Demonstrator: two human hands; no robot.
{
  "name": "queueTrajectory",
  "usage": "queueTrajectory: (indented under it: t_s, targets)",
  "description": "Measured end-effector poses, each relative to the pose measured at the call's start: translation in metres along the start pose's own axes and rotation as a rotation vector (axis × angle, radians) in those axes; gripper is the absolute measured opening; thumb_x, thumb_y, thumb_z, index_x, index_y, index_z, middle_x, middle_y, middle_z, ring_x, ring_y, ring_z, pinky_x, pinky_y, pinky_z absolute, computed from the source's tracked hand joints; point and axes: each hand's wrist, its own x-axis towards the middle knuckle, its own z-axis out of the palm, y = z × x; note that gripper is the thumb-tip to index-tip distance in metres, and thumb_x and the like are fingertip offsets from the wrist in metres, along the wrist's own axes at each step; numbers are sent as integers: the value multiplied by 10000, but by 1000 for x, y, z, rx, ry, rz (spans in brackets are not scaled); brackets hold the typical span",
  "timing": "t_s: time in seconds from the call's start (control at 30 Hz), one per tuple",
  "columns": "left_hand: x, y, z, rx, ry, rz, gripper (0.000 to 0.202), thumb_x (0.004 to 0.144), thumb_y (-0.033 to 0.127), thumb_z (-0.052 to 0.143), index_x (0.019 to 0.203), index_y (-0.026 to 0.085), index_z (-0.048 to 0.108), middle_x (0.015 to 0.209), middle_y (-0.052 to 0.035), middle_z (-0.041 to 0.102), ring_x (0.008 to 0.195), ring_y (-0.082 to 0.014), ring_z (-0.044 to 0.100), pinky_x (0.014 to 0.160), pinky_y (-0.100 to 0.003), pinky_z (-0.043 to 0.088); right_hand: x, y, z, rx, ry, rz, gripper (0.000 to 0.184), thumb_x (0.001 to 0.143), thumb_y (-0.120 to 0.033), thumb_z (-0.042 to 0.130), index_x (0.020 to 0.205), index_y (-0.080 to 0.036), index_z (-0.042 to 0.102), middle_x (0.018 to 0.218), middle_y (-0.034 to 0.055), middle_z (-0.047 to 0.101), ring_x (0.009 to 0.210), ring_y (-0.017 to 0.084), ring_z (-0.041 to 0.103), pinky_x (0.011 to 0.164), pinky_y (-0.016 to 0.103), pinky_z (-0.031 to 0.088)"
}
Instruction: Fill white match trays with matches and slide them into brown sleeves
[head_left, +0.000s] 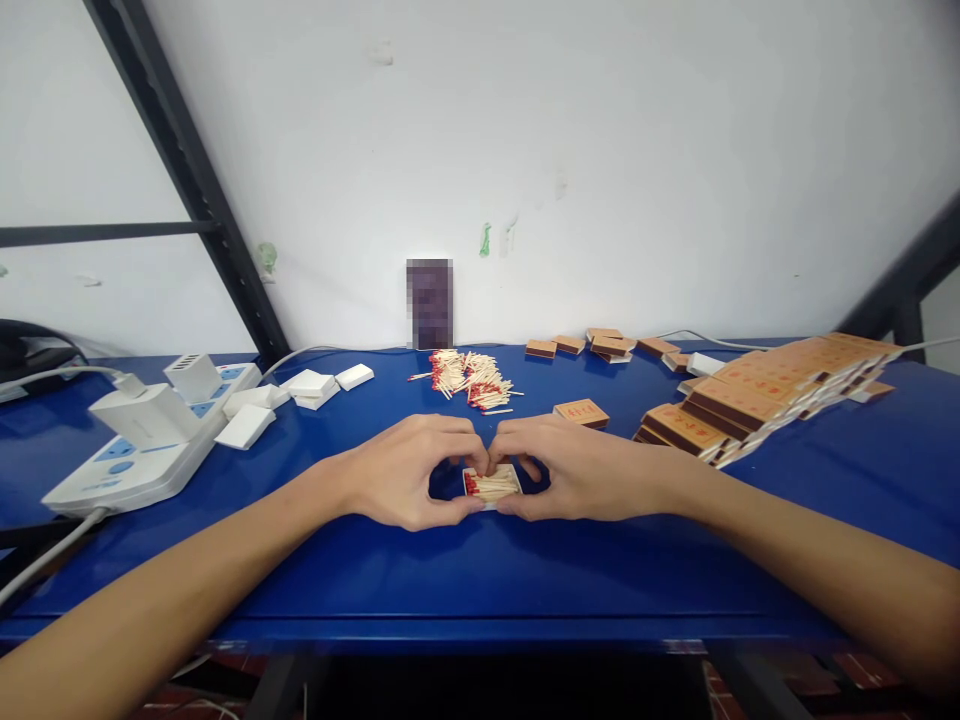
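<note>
A small white matchbox tray [493,506] filled with red-tipped matches [495,485] sits on the blue table, near its front. My left hand [420,470] curls around the tray's left side, thumb at the near edge and fingertips at the far edge. From the other side, my right hand [574,465] grips it the same way, and the fingertips of both hands meet over the far edge. Just beyond the hands lies a loose pile of matches [472,380]. An orange-brown matchbox [581,413] rests behind my right hand.
Stacked matchboxes [757,390] spread over the right side, with several more matchboxes [611,345] at the back. White trays [311,385] lie on the left beside a power strip [150,465] with plugged-in chargers. A pixelated dark rectangle [430,305] stands against the wall.
</note>
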Motion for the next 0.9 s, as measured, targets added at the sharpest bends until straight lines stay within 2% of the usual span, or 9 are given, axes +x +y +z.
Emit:
queueTrajectory:
  t_s: [0.3,0.43,0.57,0.67,0.73,0.8,0.9]
  targets:
    - [0,-1,0,-37,18,-35,173,766,315,635,817,171,554,780,4,579,688,-117,510,670,-259,408,0,1,-2,-7,-31,-73,297,887,-437,544,1048,-215,657,925,42,618,819,169,550,724,286,405]
    - [0,-2,-1,-57,23,-64,203,753,329,652,851,173,566,778,12,577,669,-108,500,655,-252,410,0,2,-2,-23,-18,-39,295,865,-425,573,1061,-211,622,947,41,627,818,174,557,716,288,403]
    - [0,-4,-2,-67,47,-100,236,775,369,629,899,176,576,814,-4,595,706,-127,521,669,-261,422,-1,-2,-2,-64,-4,41,264,836,-411,594,993,-199,605,924,43,648,770,177,567,674,291,397]
    - [1,-11,-3,-22,95,-115,177,871,335,501,859,169,560,790,-8,586,700,-125,515,656,-258,407,-1,-6,-1,-126,16,50,313,828,-422,593,1047,-200,621,966,52,674,808,199,585,731,320,403]
    - [1,-18,-4,62,138,-137,209,909,309,434,801,164,538,730,0,554,655,-118,481,627,-256,380,-1,-6,0,-167,50,61,357,827,-448,586,1076,-199,640,976,61,689,846,224,591,787,350,399]
    - [0,-28,-4,137,177,-169,206,910,303,431,784,165,517,698,8,519,617,-112,446,601,-255,357,-1,-5,0,-179,55,93,360,820,-468,583,1052,-205,664,956,62,697,855,237,590,796,361,399]
    - [-1,-39,-2,170,233,-178,86,876,245,471,890,171,512,756,2,522,650,-115,464,612,-251,368,0,-3,0,-184,43,126,341,800,-482,594,995,-215,679,956,58,695,841,238,586,791,365,404]
